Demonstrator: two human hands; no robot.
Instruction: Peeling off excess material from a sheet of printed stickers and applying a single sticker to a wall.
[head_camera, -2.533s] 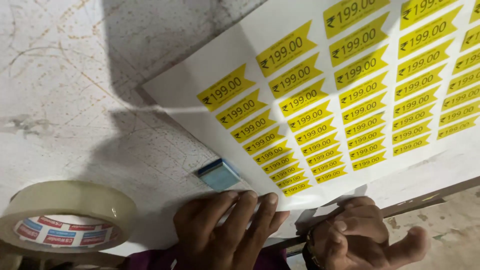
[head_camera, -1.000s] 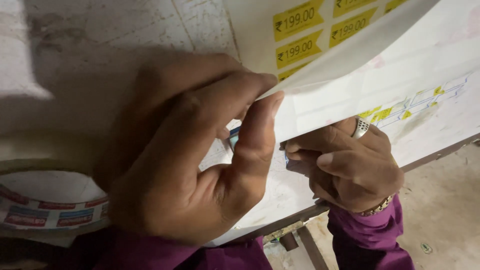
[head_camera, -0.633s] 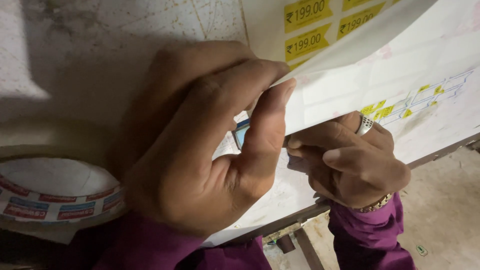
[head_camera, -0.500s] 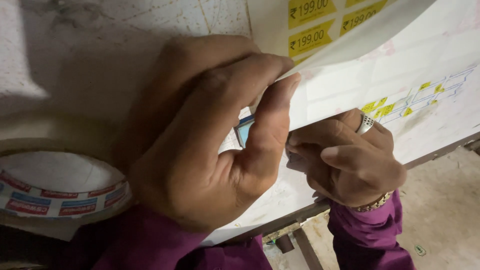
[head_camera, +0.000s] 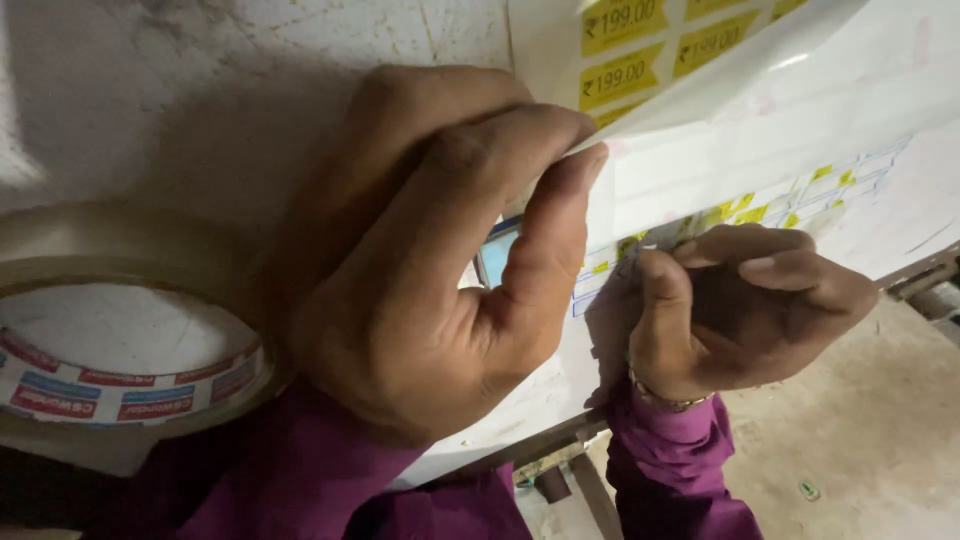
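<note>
While lifted at its near edge, glossy sticker sheet (head_camera: 740, 120) with rows of yellow price labels (head_camera: 618, 78) curls up and away toward upper right, its free margin pinched between thumb and forefinger of left hand (head_camera: 420, 260). Thumb pressed against underside of the curl, remaining fingers folded over the top; grip closed on the sheet, not slack. Beneath the raised flap, second sheet (head_camera: 800, 200) lying flat on the white, crazed tabletop (head_camera: 200, 110), small yellow and pale-blue labels visible along its near strip. Right hand (head_camera: 740, 310) curled over that strip just right of and below the left thumb, fingertips bunched at the lower sheet's edge, knuckles toward the camera; whether anything is held between those fingertips cannot be told. Lower labels lying directly at right fingertips, touching or nearly so, running in a line up toward the right; right hand clearly nearer to them than left. Small blue object (head_camera: 495, 255) partly hidden between the two hands, kind unclear. Roll of clear packing tape (head_camera: 130, 330) flat on the table, left of the left wrist, untouched. Magenta sleeves (head_camera: 300, 470) on both arms; thin bracelet (head_camera: 660, 398) at right wrist.
</note>
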